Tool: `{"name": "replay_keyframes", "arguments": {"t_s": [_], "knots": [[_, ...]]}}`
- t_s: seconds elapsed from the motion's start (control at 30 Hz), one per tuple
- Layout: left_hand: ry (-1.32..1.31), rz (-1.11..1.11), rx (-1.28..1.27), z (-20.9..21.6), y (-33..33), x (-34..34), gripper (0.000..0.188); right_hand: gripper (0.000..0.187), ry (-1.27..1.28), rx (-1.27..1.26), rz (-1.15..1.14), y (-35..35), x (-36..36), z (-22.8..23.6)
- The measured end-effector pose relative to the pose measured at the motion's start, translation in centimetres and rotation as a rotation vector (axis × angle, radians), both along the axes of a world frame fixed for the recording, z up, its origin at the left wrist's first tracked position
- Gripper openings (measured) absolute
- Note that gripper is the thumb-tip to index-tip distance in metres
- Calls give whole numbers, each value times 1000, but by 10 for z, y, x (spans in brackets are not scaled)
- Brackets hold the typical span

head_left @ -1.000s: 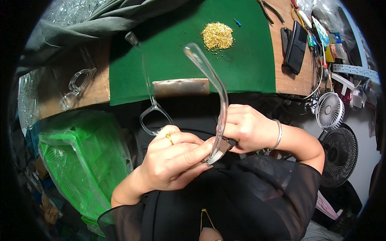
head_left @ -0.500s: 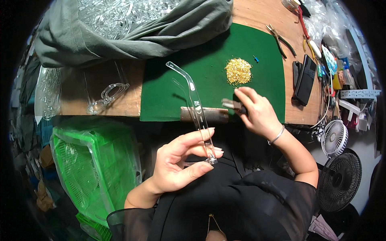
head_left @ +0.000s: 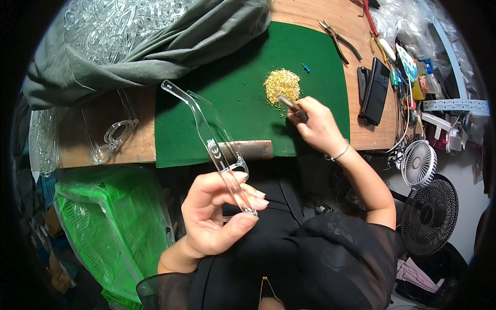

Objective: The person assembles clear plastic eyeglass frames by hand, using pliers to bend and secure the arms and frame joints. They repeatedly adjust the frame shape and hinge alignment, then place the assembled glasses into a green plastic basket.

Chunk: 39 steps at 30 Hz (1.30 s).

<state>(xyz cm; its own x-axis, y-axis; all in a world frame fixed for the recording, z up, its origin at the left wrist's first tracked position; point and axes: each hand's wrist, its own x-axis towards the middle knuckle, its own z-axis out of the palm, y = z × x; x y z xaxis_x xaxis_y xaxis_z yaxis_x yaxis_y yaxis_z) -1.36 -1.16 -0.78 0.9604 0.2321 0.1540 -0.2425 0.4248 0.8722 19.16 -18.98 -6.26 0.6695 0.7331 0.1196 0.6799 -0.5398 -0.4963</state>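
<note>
A pair of clear eyeglass frames (head_left: 214, 150) is held aloft in the left hand (head_left: 206, 219), just in front of the workbench, pinched near the hinge end of one temple between thumb and fingers. The temples are angled up and away, the lens rim partly hidden behind the fingers. The piece is judged to be light, fairly stiff plastic, springy along the slender temples, smooth enough to slip and likely weakest at the hinges; it would best be gripped close to the hinge, as here, with the long tips left unstrained.

Beyond it, a brown strip (head_left: 253, 150) lies along the near edge of a green mat (head_left: 206, 134). Over the mat, a metal-tipped hand tool (head_left: 293, 107) is clasped in the right hand (head_left: 320, 124), its tip set at the near side of a pile of tiny gold-coloured pieces (head_left: 281, 84); whether anything is nipped in the tip cannot be told. Farther off, a small blue pin (head_left: 306, 67) and a pair of pliers (head_left: 341, 41) are seen.
</note>
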Motion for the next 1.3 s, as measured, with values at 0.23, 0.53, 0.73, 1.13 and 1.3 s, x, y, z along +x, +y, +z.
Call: {"name": "replay_keyframes", "arguments": {"t_s": [0.23, 0.53, 0.73, 1.13, 1.3], "knots": [[0, 138, -26, -6, 8, -12, 40, 16, 35, -6, -32, -5, -10, -5], [136, 46, 366, 7, -3, -3, 56, 11, 250, 49, -54, 1, -20, 12], [231, 18, 349, 6, -17, -6, 61, 20, 471, 485, 326, 7, -70, 80], [174, 61, 418, 7, -27, -13, 64, 15, 331, 625, 564, 8, -82, 70], [65, 87, 553, 6, -19, -9, 63, 16, 383, 640, 564, 8, -82, 67]]}}
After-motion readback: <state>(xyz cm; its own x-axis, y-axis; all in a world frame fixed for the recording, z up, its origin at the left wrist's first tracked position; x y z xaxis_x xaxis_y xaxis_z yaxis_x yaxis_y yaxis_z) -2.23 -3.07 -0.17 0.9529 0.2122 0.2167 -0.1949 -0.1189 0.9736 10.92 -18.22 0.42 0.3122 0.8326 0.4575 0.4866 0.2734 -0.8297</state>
